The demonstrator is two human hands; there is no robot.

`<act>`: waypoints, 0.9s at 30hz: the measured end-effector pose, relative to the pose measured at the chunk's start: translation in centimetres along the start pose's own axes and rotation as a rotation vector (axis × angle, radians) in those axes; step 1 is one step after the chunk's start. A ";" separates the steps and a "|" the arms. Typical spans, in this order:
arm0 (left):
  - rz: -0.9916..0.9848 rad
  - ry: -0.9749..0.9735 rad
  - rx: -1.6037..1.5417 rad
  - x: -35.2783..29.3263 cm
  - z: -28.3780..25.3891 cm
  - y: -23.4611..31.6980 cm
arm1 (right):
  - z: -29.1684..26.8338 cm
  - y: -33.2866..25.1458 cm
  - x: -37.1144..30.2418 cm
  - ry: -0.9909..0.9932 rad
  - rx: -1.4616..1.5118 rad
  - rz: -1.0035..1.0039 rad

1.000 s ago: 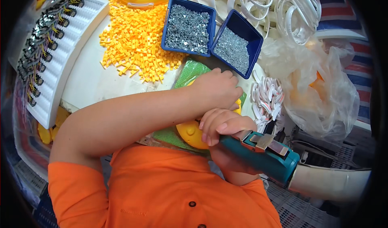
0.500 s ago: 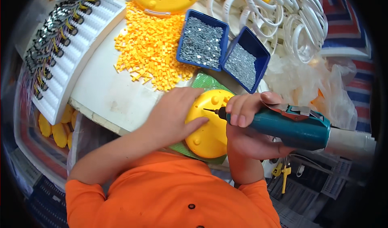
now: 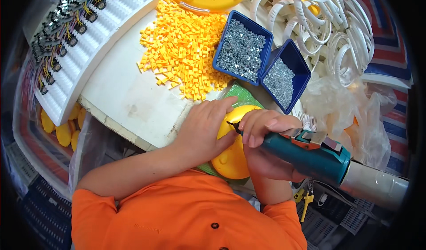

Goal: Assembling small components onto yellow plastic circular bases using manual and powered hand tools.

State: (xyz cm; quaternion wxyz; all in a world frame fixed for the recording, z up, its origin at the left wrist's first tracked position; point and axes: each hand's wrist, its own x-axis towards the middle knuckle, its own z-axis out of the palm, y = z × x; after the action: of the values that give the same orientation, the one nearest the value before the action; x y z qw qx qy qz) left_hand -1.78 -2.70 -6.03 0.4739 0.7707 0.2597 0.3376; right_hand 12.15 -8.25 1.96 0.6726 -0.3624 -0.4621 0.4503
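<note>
At a white worktable (image 3: 133, 106), steadied a yellow plastic housing (image 3: 234, 154) atop a green mat (image 3: 240, 94) with the spread left hand (image 3: 200, 128) along its left rim; gripped a teal electric screwdriver (image 3: 310, 159) in the curled right hand (image 3: 266, 130), aiming leftward over the housing.

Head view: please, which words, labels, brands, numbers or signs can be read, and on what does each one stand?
Orange shirt: small faint lettering on the chest, too blurred to read.
Teal power tool in the right hand: no readable text.
Yellow shell: none readable.
</note>
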 end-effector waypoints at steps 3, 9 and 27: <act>0.008 -0.008 0.007 0.1 0.0 0.1 | -0.4 0.0 0.2 -0.071 -0.013 -0.021; -0.031 -0.106 0.026 0.5 -0.5 0.5 | -0.5 -1.9 0.0 0.073 0.020 -0.035; 0.036 -0.267 0.099 6.9 2.4 1.0 | -5.3 0.2 0.7 0.278 0.013 -0.121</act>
State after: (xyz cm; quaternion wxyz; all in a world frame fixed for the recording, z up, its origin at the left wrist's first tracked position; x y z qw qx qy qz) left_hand 4.54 0.50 -4.04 0.4595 0.8358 0.1966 0.2273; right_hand 17.20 -7.87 0.33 0.7583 -0.3883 -0.3826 0.3576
